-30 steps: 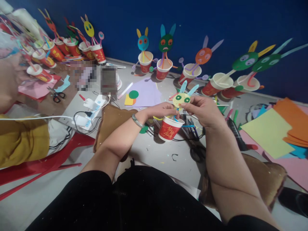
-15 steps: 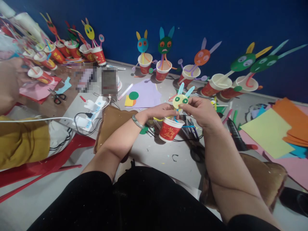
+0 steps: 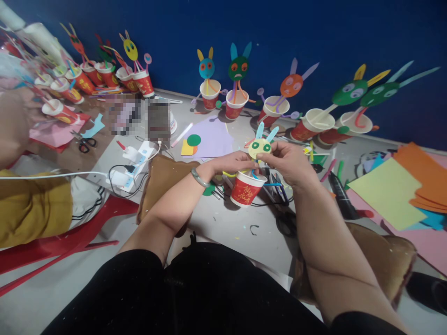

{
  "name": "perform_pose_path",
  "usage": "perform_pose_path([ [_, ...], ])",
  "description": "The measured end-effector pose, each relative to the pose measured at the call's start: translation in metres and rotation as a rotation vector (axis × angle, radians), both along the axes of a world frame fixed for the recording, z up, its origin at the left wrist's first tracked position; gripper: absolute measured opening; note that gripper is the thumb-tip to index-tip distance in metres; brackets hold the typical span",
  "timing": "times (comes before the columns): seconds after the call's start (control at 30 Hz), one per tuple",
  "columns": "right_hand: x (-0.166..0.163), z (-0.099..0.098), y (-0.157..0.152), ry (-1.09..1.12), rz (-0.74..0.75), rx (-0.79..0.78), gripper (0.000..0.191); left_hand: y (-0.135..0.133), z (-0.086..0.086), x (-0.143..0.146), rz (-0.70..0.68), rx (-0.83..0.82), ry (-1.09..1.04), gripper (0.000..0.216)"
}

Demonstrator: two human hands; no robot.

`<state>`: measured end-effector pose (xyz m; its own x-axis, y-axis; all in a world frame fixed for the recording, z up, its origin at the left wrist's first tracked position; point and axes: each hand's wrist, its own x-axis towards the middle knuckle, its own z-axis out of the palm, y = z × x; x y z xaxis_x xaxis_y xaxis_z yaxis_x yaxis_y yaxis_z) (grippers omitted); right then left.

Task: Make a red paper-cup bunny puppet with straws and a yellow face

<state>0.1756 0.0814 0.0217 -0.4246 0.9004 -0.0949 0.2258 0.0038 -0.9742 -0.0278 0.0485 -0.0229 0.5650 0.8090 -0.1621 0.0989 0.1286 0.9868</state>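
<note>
A pale yellow paper rabbit face (image 3: pixel 258 150) with green eyes and light blue ears is pinched at its right side between the thumb and fingers of my right hand (image 3: pixel 291 163). Just below it, my left hand (image 3: pixel 235 164) has its fingertips closed at the thin blue stem (image 3: pixel 256 163) under the face. Beneath both hands, a red and white paper cup (image 3: pixel 247 190) stands a little tilted. Yellow and blue strips stick out from its sides. My left fingers partly hide the stem and the cup's rim.
Finished-looking animal cups (image 3: pixel 236 104) line the blue wall. A power strip (image 3: pixel 136 167) with cables lies left, near scissors (image 3: pixel 83 142). Coloured paper sheets (image 3: pixel 387 190) and a black tube (image 3: pixel 342 197) lie right. Brown cushions (image 3: pixel 167 181) sit under my forearms. Another person's arm shows far left.
The rabbit face has shifted very slightly left and down with my right hand. Both hands keep their hold, and the cup stays in place.
</note>
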Motion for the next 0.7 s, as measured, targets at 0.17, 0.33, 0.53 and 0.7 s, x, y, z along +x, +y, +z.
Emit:
perform_pose_path([
  [0.17,-0.002,-0.003,0.000,0.040,-0.036,-0.050,0.054,0.000,-0.001,0.000,0.008,0.003,-0.003,0.040],
  [0.33,-0.002,-0.007,0.002,0.019,-0.018,-0.029,0.044,0.000,-0.001,0.000,-0.002,-0.001,-0.022,0.041],
  [0.53,0.003,-0.018,0.006,-0.063,0.002,0.019,0.040,0.001,-0.002,0.000,-0.009,0.004,0.031,0.043],
  [0.7,0.005,-0.026,0.009,-0.107,-0.002,0.095,0.034,0.000,0.001,0.001,-0.002,-0.023,0.036,0.035],
])
